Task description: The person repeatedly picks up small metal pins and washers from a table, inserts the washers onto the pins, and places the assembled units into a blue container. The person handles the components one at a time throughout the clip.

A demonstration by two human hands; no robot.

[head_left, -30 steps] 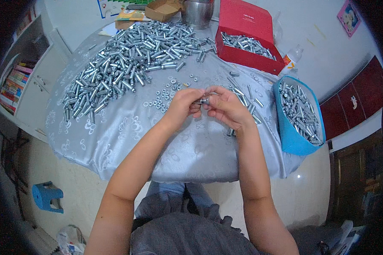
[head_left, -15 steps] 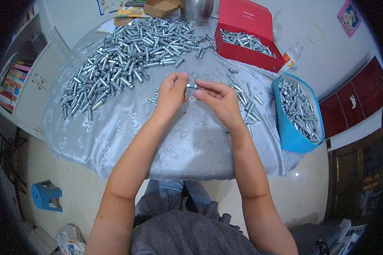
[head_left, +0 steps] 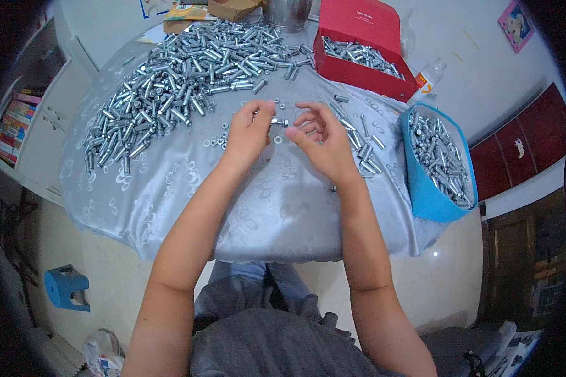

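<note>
My left hand (head_left: 250,129) is closed around a silver metal bolt (head_left: 281,122) above the middle of the table. The bolt's end, with what looks like a nut on it, sticks out to the right; the rest is hidden in my fingers. Just beside that end is my right hand (head_left: 322,135), its index finger lifted and its thumb apart from it. Whether the thumb touches the bolt I cannot tell. Small nuts and washers (head_left: 220,139) lie left of my left hand, and a single washer (head_left: 278,140) lies below the bolt. Loose thin bolts (head_left: 366,151) lie right of my right hand.
A big heap of silver bolts (head_left: 170,88) covers the table's far left. An open red box (head_left: 365,78) of bolts stands at the far right, with a plastic bottle (head_left: 429,78) beside it. A blue fabric bin (head_left: 437,204) full of bolts is at the right edge.
My right index finger and thumb have spread apart from the bolt's end. My left hand still holds the bolt. The whole view has shifted slightly.
</note>
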